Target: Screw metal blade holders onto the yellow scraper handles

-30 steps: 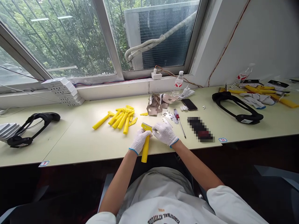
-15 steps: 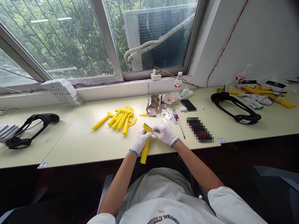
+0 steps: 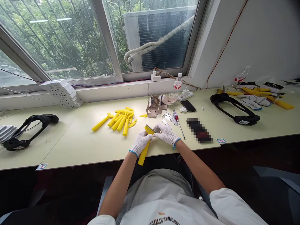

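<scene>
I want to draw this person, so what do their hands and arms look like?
The left hand and right hand wear white knitted gloves with blue edging at the wrists. The forearms are bare, up to short, loose, off-white sleeves. I can see no markings on the gloves or sleeves.

Yellow scraper, gripped in your left hand and seen tilted. The broad head points away from you, a thin greyish strip along its far edge; your right hand's fingertips meet its right end, partly hiding it. The long, smooth, plain handle slants down and leftward toward you, its end projecting past the near table edge.
</scene>
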Demonstrator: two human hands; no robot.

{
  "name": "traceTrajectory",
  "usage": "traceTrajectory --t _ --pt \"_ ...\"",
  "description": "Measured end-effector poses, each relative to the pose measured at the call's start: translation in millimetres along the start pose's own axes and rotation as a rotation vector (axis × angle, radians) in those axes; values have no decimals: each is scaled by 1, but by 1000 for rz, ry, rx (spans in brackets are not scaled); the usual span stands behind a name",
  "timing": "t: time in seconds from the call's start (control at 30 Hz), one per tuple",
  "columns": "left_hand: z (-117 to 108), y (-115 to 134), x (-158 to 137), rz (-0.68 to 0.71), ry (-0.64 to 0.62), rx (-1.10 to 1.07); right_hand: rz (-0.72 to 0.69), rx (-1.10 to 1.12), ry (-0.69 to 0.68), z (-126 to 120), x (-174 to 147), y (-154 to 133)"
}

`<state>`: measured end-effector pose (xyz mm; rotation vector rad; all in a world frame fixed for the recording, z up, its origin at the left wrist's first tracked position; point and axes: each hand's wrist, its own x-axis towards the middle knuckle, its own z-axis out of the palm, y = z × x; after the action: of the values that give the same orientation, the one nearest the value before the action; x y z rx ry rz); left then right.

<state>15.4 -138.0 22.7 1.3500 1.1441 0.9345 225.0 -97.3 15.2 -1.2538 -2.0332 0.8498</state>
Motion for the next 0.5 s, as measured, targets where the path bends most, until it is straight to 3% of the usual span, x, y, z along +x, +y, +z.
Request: traceTrajectory --t 0.17,0.3,0.4,0.5 --pt "-2 -1 1 29 -146 -135 24 75 -57 -6 -8 -2" --pt "-4 -1 1 45 -212 -107 43 98 -86 -13 -13 -4" --pt "-7 1 0 49 -222 34 61 98 -82 -16 -16 -4" --pt "-12 3 0 59 -123 307 82 97 -49 -15 -19 -1"
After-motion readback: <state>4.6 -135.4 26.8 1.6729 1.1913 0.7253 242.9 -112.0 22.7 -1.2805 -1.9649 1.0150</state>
